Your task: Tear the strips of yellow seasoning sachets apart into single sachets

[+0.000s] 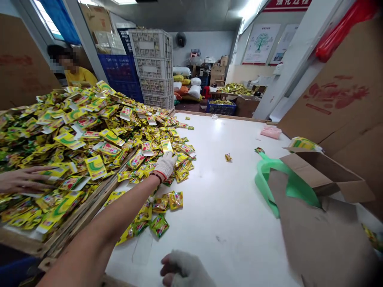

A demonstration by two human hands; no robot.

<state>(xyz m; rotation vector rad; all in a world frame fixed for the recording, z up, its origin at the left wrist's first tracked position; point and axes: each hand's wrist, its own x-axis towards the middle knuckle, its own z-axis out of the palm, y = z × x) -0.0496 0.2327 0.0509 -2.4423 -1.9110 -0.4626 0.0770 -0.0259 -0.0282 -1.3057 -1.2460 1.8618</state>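
Note:
My left hand (166, 164), in a white knitted glove, reaches forward over the spread of small candy packets (182, 174) at the left of the white table. Its fingers meet the lower edge of a small yellow box (166, 146) and appear closed on it, though the fingertips are partly hidden. Near the front edge, my right hand (187, 269), also gloved and somewhat blurred, hovers with its fingers loosely curled and apart, holding nothing visible. Green and yellow packets (159, 226) lie between the two hands.
A wooden rail (98, 199) separates the table from a big heap of boxes and packets (89, 115). A co-worker's bare hand (25, 179) is on the heap; a person in yellow (79, 75) sits behind. A green dustpan (265, 171), cardboard box (317, 171) and lone packet (228, 157) are rightward.

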